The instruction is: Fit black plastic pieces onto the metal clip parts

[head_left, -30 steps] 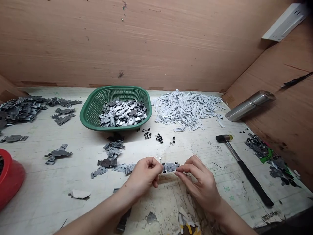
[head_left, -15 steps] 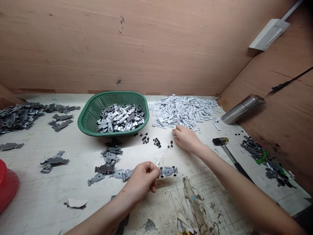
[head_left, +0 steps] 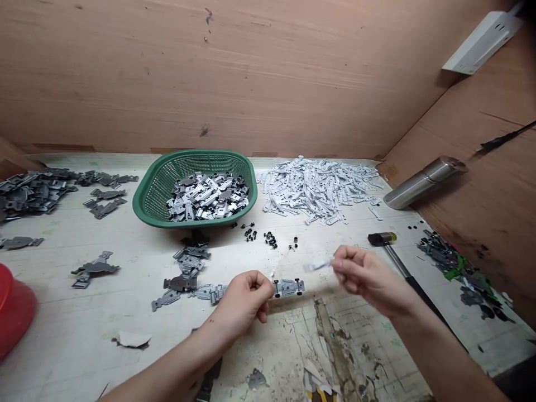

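Observation:
My right hand pinches one end of a thin white plastic strip, blurred by motion and raised over the table. My left hand is closed, its thumb and forefinger at the left end of a grey toy car chassis fitted with black wheels. The hand hides that end. Left of it runs a row of grey chassis plates. Small black wheels on axles lie in clusters behind the hands. A heap of similar white strips covers the table at the back.
A green basket holds many chassis parts. More grey plates pile up at far left, with a red container nearer. To the right are a hammer, a steel flask and scrap parts. A cardboard wall closes the back.
My right hand has come back from the white heap toward me and to the right, now with a white strip in its fingers. My left hand has stayed by the wheeled chassis.

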`<state>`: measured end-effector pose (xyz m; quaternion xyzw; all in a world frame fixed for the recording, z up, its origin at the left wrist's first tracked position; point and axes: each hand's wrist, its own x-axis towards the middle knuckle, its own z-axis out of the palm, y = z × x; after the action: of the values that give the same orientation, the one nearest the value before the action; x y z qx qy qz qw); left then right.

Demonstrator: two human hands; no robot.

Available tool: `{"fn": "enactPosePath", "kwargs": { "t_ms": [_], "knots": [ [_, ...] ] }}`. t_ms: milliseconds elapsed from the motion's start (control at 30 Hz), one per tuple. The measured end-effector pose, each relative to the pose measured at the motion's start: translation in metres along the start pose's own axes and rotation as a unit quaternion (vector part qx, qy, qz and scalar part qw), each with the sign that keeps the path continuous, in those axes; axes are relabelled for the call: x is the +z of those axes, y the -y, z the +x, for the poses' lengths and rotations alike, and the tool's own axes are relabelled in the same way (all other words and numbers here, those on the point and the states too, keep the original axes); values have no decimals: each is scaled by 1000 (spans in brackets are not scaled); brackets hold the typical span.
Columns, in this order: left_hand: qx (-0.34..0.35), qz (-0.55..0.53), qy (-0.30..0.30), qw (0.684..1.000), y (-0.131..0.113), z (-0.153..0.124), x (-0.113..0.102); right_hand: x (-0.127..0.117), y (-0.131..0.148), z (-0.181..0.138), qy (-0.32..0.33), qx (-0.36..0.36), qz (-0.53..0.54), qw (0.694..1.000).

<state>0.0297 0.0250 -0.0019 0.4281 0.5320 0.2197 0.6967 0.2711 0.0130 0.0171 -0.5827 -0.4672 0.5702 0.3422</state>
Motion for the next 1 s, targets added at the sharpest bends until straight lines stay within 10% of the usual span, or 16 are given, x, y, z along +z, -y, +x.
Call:
{"fn": "enactPosePath", "kwargs": {
  "t_ms": [267,1000],
  "knots": [
    [22,-2,-2,1000,8,4,-2,60,-14,-8,4,35,164,986],
    [20,19,-4,1000,5,3,-4,54,-25,-4,25,69,181,981]
  ]
}}
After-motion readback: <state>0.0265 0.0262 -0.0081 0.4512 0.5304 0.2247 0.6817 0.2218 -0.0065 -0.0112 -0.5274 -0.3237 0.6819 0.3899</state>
